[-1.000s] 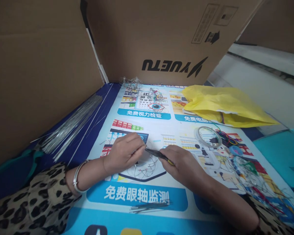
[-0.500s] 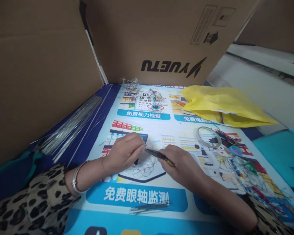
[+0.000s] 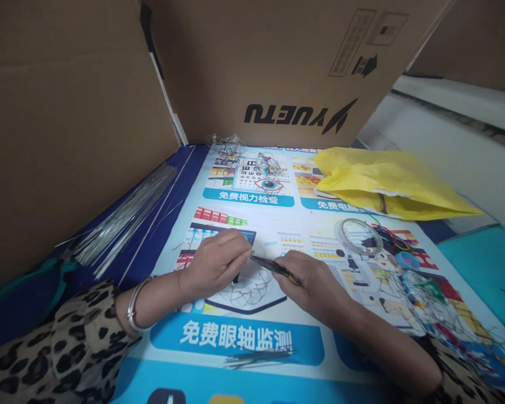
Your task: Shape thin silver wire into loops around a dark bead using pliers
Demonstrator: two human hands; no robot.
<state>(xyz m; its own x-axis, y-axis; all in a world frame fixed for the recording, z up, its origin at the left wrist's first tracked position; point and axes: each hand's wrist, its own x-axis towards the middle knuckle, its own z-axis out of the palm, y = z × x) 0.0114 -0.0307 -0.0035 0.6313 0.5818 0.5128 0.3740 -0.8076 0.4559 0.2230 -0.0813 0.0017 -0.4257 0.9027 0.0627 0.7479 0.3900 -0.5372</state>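
Observation:
My left hand (image 3: 219,262) is closed in a pinch on a looped wire piece (image 3: 248,292), whose thin curved strands spread beneath and between my hands. My right hand (image 3: 313,280) wraps round dark-jawed pliers (image 3: 273,266) with a bit of yellow on the handle. The tips of the pliers meet the wire right at my left fingertips; the exact contact point is too small to make out. Below my hands, a small bunch of short dark wires (image 3: 261,357) lies on the printed sheet (image 3: 219,387).
Long straight wires (image 3: 126,216) lie in a bundle at left. Tangled wire pieces (image 3: 269,166) sit at the back, before a cardboard panel (image 3: 252,62). On the right are a yellow bag (image 3: 387,179), a clear ring-shaped roll (image 3: 344,238) and coloured wire tangles (image 3: 437,303).
Both hands stay in nearly the same place, with the pliers still at the left fingertips. The whole view has shifted very slightly.

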